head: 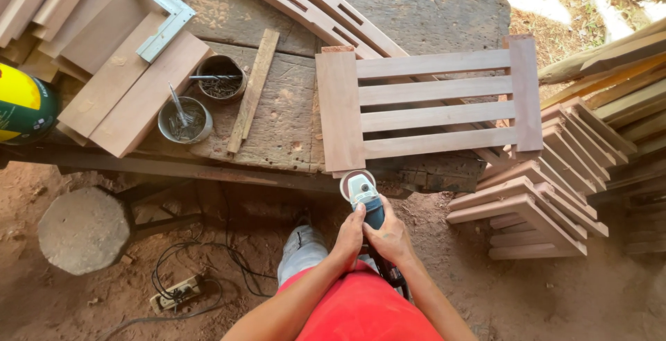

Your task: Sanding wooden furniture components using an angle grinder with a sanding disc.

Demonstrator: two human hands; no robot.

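Observation:
My left hand and my right hand both grip the blue body of an angle grinder held low in front of me. Its round sanding disc sits just under the near edge of a slatted wooden frame, at the frame's left upright. The frame has several horizontal slats between two uprights and lies flat on a rough, worn workbench. Whether the disc touches the wood I cannot tell.
Two metal tins of nails stand on the bench beside a loose wooden strip. Boards and a metal square lie at far left. Stacked wooden parts sit at right. A round stone, cables and a power strip lie on the dirt floor.

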